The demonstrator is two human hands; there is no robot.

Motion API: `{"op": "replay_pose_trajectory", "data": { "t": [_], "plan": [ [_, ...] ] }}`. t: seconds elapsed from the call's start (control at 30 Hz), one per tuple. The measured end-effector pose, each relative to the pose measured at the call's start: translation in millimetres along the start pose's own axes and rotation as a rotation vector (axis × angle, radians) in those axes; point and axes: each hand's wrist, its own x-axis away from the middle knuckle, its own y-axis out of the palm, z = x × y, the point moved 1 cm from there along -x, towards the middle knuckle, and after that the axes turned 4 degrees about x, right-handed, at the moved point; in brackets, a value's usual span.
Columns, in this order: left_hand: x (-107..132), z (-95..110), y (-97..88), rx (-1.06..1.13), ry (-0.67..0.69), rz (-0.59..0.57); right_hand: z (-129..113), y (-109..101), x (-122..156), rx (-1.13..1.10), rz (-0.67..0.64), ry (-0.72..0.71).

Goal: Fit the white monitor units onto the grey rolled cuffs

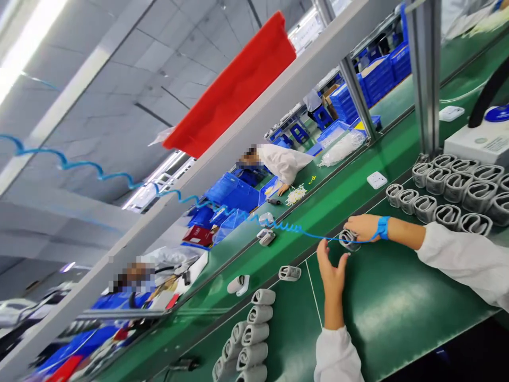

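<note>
My right hand (362, 227) grips a grey coiled cable bundle (349, 240) on the green belt (382, 307); a blue wrist strap (383, 227) with a coiled blue cord (278, 225) runs from that wrist. My left hand (332, 270) hovers open just beside the bundle, fingers spread, holding nothing. Several more grey cable bundles (449, 196) lie in rows to the right of my hands. Another group of bundles (250, 339) lies at the lower left.
A single bundle (289, 272) and white plugs (265, 236) lie on the belt. A white box (477, 140) stands at the right. Metal frame posts (425, 79) rise from the line. Two people in white coats (284, 162) work opposite among blue bins (234, 193).
</note>
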Motion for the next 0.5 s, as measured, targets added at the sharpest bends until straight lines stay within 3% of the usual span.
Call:
{"op": "replay_pose_trajectory", "data": {
  "t": [0.1,0.27,0.37,0.43,0.5],
  "plan": [
    [3,2,21.3,0.094,-0.027,-0.152,-20,20,-3,0.036,-0.040,-0.028],
    [-7,-1,-7.5,0.118,-0.172,-0.158,-23,45,-10,-0.264,0.078,-0.195],
    [-11,-10,-28.2,0.167,-0.175,-0.093,-5,55,-14,-0.615,0.160,-0.057],
    [-12,-21,-39.2,0.166,-0.195,0.002,7,60,-15,-0.785,0.200,0.073],
    [-12,-31,-49.2,0.032,-0.197,0.130,13,63,-16,-0.896,0.223,0.149]
  ]
}}
